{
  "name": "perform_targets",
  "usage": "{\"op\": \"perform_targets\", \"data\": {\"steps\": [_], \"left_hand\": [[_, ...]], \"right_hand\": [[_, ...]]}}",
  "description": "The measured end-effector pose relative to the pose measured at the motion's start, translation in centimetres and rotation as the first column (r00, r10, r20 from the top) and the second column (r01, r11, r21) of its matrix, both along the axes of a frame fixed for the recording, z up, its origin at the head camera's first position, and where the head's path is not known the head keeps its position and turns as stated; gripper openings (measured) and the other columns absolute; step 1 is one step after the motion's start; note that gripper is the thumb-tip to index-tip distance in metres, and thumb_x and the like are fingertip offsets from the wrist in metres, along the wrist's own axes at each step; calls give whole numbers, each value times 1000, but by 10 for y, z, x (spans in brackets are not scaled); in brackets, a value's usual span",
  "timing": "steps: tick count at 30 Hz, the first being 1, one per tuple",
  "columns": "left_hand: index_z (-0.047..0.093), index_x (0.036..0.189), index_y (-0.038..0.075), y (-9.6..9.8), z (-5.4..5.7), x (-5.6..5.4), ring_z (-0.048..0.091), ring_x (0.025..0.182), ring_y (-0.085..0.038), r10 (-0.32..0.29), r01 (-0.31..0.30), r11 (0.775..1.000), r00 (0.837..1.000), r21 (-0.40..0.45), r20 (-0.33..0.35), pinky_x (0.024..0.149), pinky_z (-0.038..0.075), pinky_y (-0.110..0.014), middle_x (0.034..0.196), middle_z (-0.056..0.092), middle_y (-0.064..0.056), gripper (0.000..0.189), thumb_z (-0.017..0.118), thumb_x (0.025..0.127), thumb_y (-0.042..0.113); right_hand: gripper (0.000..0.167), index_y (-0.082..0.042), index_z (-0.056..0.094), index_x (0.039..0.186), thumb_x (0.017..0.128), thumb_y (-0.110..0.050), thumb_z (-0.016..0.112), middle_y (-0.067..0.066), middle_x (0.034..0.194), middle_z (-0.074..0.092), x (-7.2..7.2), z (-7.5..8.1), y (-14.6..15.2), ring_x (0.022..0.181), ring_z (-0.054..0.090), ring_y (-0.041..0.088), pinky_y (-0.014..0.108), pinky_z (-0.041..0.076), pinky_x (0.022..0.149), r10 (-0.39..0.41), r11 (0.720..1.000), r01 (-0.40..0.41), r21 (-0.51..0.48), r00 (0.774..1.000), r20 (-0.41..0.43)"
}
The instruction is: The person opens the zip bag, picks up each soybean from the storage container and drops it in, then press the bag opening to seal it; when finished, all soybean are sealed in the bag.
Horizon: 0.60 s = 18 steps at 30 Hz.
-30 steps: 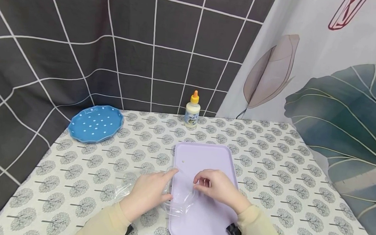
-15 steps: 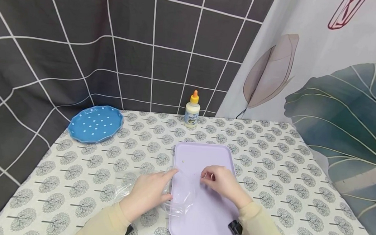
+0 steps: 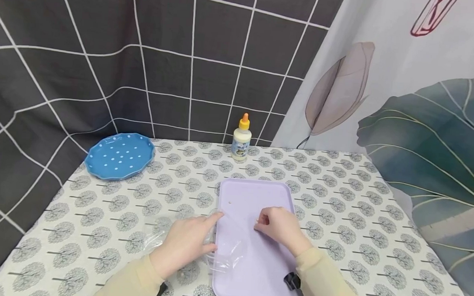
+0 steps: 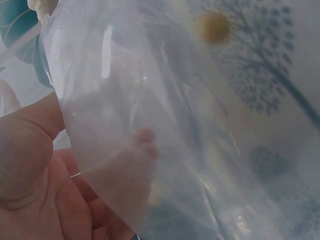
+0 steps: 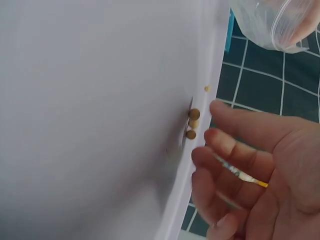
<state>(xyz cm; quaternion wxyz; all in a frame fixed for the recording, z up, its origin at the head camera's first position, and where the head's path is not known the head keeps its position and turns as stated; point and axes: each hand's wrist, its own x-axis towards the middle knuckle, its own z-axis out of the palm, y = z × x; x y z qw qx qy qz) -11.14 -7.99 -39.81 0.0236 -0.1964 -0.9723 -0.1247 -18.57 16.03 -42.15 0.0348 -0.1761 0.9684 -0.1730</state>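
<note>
In the head view my left hand (image 3: 186, 241) holds a clear plastic bag (image 3: 230, 255), which reaches over the left edge of the lilac tray (image 3: 253, 280). Fingertips (image 4: 146, 142) show through its film in the left wrist view. A zip line is visible on the bag (image 5: 277, 25) in the right wrist view. My right hand (image 3: 279, 227) hovers above the tray with loosely curled fingers. Beside its fingertips are small round brown and tan beads (image 5: 194, 114); nothing shows between the fingers. Another tiny bead (image 3: 230, 203) lies farther back on the tray.
A blue dotted plate (image 3: 120, 156) stands at the back left. At the back edge is a white bottle (image 3: 241, 144) with a yellow-orange cap. A blurred yellow round thing (image 4: 215, 26) shows near the bag; whether it is inside, I cannot tell. Tree-print cloth (image 3: 337, 244) covers the table.
My right hand has shifted slightly right and back over the tray, away from the bag. The left hand and the bag have stayed nearly still.
</note>
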Motion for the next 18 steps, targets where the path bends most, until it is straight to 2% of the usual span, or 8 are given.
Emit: {"op": "perform_targets", "data": {"steps": [9, 18], "left_hand": [[50, 135, 14, -1, 0, -1, 66, 79, -19, 10, -10, 1000, 1000, -1, 5, 64, 52, -34, 101, 70, -4, 76, 79, 70, 43], [50, 135, 13, -1, -1, 0, 66, 79, -19, 0, 0, 1000, 1000, -1, -1, 63, 52, -33, 101, 70, -4, 76, 78, 71, 42]], "right_hand": [[29, -22, 54, 62, 74, -32, 79, -12, 58, 53, -2, -2, -6, 53, 46, 9, 27, 40, 55, -21, 997, 20, 77, 1000, 10], [22, -22, 58, 65, 75, -26, 77, -11, 62, 57, -2, -2, -5, 56, 49, 8, 28, 43, 57, -17, 997, 16, 71, 1000, 18]]}}
